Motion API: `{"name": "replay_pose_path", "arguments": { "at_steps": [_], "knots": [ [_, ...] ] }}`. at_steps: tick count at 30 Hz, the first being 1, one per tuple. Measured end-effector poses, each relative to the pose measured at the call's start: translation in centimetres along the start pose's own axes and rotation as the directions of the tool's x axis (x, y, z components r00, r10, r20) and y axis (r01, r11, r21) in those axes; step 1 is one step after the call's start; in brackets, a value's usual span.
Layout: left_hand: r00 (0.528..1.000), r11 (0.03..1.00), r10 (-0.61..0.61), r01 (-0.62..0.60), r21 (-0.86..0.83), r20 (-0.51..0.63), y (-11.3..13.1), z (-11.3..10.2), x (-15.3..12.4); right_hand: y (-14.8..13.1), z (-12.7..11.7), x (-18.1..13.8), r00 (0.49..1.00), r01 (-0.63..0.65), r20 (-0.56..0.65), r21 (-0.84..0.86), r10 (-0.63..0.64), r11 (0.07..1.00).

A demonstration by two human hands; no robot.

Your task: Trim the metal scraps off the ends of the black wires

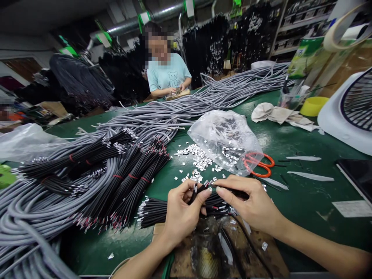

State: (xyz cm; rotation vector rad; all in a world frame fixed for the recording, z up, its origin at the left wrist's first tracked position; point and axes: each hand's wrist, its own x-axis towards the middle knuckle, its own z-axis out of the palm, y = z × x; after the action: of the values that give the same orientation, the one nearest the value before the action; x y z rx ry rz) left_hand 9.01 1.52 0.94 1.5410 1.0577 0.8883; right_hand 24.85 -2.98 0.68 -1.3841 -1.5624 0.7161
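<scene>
My left hand (184,211) is closed in a pinch around a few short black wires (200,189), whose ends stick out toward the right. Thumb and fingers of my right hand (255,201) meet at those wire ends, closed on a dark, thin piece I cannot make out. Under both hands lies a bundle of black wires (155,212) with pale tips. Closest to me is a worn wooden board (264,255) with a soldering-iron-like dark metal fixture (207,259), partly covered. Small silvery pieces (199,157) are scattered just beyond my hands.
Grey cables (157,116) run across the green table (305,201). Tied black wire bundles (132,180) lie left. A clear plastic bag (226,135), orange-handled scissors (266,164), a cloth (271,113), a yellow ring (314,105) and a fan (345,112) are to the right. A co-worker (168,73) sits opposite.
</scene>
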Motion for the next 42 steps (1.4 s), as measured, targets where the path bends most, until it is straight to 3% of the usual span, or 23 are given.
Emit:
{"name": "replay_pose_path", "arguments": {
  "at_steps": [9, 15, 24, 32, 37, 40, 42],
  "knots": [
    [0.998, 0.998, 0.043, -0.045, 0.047, 0.05, 0.3, -0.1, 0.0, 0.0, -0.3, 0.2, 0.994, 0.019, -0.105, 0.023, -0.016, 1.0],
    [0.998, 0.999, 0.021, -0.023, 0.039, 0.067, 0.1, 0.1, -0.1, -0.2, -0.3, 0.2, 0.996, 0.061, -0.077, 0.1, -0.054, 0.993],
    [0.995, 1.0, -0.002, 0.002, 0.008, 0.095, 0.0, 0.1, -0.1, -0.5, -0.5, 0.2, 0.995, 0.088, -0.047, 0.076, -0.084, 0.993],
    [0.984, 0.96, 0.137, -0.161, 0.229, 0.116, -0.2, -0.3, 0.0, -0.4, -0.6, 0.2, 0.989, 0.146, -0.028, 0.052, -0.145, 0.988],
    [0.958, 0.924, 0.164, -0.233, 0.303, 0.237, 0.1, -0.4, 0.1, 0.0, -0.4, 0.1, 0.973, 0.215, -0.067, -0.077, -0.221, 0.974],
    [0.927, 0.966, 0.089, -0.169, 0.194, 0.364, 0.3, -0.6, 0.1, 0.7, -0.7, 0.4, 0.943, 0.258, -0.154, -0.227, -0.296, 0.939],
    [0.931, 0.977, 0.052, -0.121, 0.174, 0.361, 0.4, -0.7, 0.1, 1.2, -1.3, 0.9, 0.936, 0.191, -0.232, -0.296, -0.265, 0.936]
  ]
}}
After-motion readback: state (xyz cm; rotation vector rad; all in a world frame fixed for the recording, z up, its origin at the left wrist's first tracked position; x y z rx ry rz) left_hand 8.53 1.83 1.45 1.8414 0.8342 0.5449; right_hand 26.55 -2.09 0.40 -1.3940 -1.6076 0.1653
